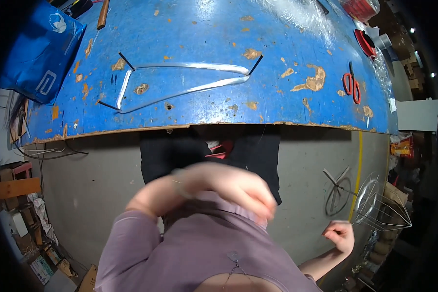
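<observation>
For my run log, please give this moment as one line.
left hand: blurred, raised before chest | right hand: closed, low at side, holding unclear | bent metal strip on blue table | red scissors

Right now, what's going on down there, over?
Left hand blurred across chest, grip unclear. Right hand fisted near wire frame. Bent metal strip lies untouched on blue table.

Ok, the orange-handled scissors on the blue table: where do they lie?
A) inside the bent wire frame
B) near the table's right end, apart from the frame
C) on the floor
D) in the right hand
B: the orange-handled scissors lie on the blue table near its right end, well clear of the bent wire frame.
</observation>
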Available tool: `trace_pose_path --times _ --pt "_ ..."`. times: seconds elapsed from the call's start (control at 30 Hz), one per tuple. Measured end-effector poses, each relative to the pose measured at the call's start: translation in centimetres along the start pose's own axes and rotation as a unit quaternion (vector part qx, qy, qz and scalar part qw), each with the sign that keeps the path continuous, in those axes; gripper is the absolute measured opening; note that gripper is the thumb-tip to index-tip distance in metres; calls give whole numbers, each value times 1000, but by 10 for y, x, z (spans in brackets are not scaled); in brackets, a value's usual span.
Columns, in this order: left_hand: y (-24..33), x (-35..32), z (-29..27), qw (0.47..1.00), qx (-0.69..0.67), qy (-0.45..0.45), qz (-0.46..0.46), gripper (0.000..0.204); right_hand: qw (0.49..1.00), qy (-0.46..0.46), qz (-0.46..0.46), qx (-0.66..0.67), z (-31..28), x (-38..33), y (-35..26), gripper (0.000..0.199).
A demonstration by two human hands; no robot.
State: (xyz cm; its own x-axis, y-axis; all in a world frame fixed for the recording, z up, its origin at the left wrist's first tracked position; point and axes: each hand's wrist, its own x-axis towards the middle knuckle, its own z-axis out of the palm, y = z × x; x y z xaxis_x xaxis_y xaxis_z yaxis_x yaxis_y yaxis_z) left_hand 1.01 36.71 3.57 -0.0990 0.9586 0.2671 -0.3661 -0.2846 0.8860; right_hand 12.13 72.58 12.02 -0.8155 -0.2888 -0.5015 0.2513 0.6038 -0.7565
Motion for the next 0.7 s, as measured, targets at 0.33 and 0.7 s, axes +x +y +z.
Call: trace_pose_path --times 0.33,0.7 --pt "28 -248 9 860 111 418 270 38 980 -5 -160 -122 -15 170 -93 19" --pt "84 -257 -49 650 144 709 235 18 972 106 -181 -104 -1 362 -172 31"
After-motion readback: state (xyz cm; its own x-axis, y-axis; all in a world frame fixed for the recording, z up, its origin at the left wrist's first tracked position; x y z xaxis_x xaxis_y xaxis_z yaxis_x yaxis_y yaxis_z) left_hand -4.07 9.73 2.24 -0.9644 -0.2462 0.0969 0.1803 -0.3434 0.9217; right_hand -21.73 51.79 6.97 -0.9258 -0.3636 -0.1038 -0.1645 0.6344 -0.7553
